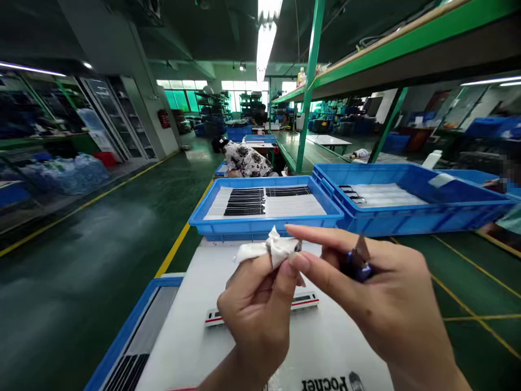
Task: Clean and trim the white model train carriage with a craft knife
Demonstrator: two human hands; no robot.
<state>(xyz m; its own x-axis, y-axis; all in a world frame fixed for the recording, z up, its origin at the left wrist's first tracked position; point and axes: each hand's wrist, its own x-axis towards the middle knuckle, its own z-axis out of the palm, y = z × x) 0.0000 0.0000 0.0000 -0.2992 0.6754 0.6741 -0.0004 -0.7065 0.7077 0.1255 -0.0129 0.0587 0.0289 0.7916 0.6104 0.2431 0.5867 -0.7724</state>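
The left hand (256, 315) pinches one white cloth (268, 248) between thumb and fingers; the right hand (382, 293) curls around one small blue object (358, 267), index finger extended. One red-striped white bar (260, 310) lies on the white table (345, 347) below. Beyond, three blue trays (264, 231) hold black strips (246, 202) on white sheets (382, 194).
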